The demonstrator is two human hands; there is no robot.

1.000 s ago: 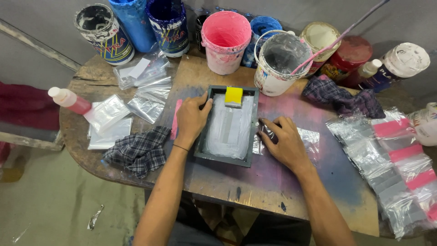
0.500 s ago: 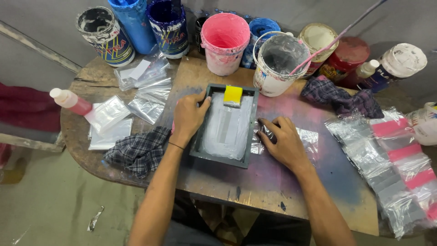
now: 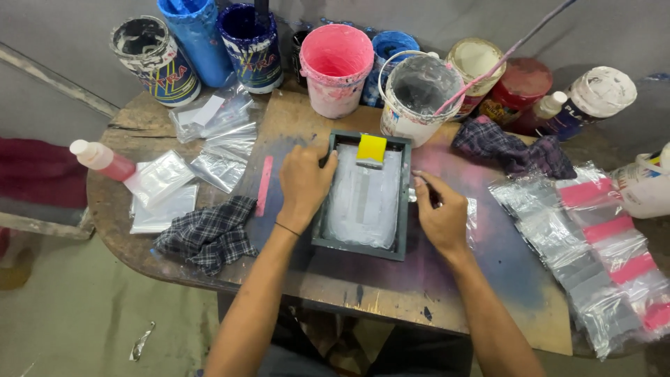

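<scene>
1. Resting on the worn table (image 3: 174, 132), a dark screen frame (image 3: 363, 248) lies flat near the middle, its mesh coated in whitish ink.
2. Inside the frame, at its far end, sits a yellow squeegee (image 3: 371, 149).
3. Left hand (image 3: 304, 185) lies on the frame's left rail, fingers curled loosely over the edge; it presses the rail rather than clasping it.
4. Right hand (image 3: 441, 218) sits against the frame's right rail, fingers partly bent, fingertips touching the edge; whether it pinches anything cannot be told.
5. Just left of the frame, beside the left hand, lies a pink stick (image 3: 264, 186).
6. Further left of the frame lies a checked cloth (image 3: 209, 237), with clear bags (image 3: 223, 150) beyond it and a pink bottle (image 3: 103, 160) near the table's left edge.
7. Behind the frame stands a pink bucket (image 3: 336, 67) and a white bucket (image 3: 416, 98) with a pink rod leaning in it; the white bucket is just beyond the frame's far right corner.
8. Behind and left of the frame stand blue tubs (image 3: 225, 42) and a black-rimmed can (image 3: 146, 56).
9. Right of the frame, beyond the right hand, a second checked rag (image 3: 509, 150) lies, and striped pink-and-clear bags (image 3: 600, 244) spread toward the table's right end.
</scene>
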